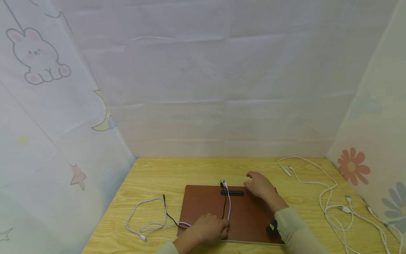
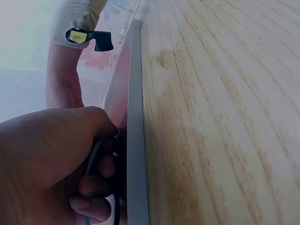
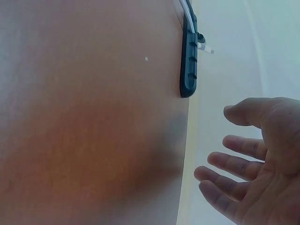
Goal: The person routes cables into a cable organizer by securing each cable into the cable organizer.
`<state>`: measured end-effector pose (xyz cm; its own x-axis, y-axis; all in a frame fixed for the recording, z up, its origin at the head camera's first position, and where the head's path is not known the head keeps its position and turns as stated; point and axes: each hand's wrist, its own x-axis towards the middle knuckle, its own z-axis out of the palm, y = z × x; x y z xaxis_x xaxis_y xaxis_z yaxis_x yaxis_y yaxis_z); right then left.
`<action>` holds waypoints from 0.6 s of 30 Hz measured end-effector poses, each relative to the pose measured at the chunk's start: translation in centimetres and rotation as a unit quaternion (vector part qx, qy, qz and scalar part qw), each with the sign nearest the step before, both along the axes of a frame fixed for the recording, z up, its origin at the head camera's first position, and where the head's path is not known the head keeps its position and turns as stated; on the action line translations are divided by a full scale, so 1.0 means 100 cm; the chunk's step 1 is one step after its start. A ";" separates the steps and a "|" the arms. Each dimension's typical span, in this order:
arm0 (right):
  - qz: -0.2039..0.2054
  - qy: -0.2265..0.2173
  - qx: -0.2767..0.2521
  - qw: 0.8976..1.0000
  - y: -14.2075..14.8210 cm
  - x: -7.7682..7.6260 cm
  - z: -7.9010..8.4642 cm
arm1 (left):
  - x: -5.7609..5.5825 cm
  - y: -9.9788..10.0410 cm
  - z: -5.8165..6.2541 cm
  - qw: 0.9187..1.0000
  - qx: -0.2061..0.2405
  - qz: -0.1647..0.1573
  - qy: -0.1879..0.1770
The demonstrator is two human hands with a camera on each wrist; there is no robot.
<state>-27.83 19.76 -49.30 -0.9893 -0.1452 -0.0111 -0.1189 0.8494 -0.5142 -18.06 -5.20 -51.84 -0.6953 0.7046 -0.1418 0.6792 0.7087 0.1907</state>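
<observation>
A black cable clip strip sits near the far edge of a brown board. Through its left end run a black cable and a white cable, their plugs sticking out past the board. My left hand is over the board's front part, fingers curled round both cables; in the left wrist view the cords pass among the fingers. To the right of the strip, my right hand hovers by the far edge. It holds nothing, and the right wrist view shows its fingers spread and loosely bent.
Left of the board, the white cable's loop and the black cable's other end lie on the wooden table. Several white cables lie tangled at the right. Printed cloth walls enclose the back and sides.
</observation>
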 end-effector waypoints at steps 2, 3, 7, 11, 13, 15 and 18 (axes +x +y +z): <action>0.000 0.002 0.000 1.000 0.003 0.001 0.000 | 0.000 0.000 -0.001 1.000 0.000 -0.003 0.005; 0.000 0.003 -0.001 1.000 0.004 0.002 -0.001 | 0.000 0.000 -0.001 1.000 0.001 -0.004 0.006; -0.003 0.007 -0.003 1.000 0.011 0.004 -0.002 | 0.000 0.000 -0.002 1.000 0.002 -0.009 0.009; -0.007 0.011 -0.002 1.000 0.019 0.007 -0.002 | 0.001 0.000 -0.002 1.000 0.007 -0.013 0.016; -0.007 0.014 0.001 1.000 0.024 0.008 -0.002 | 0.002 -0.001 -0.002 1.000 0.009 -0.013 0.023; -0.009 0.015 0.001 1.000 0.029 0.009 -0.003 | 0.002 -0.001 -0.002 1.000 0.010 -0.012 0.026; -0.010 0.019 0.003 1.000 0.037 0.011 -0.003 | 0.002 -0.001 -0.002 1.000 0.011 -0.008 0.022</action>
<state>-26.72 23.50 -49.56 -0.9917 -0.1256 0.0259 -0.1214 0.8544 -0.5053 -17.86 -5.33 -52.04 -0.6885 0.7189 -0.0959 0.6991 0.6931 0.1758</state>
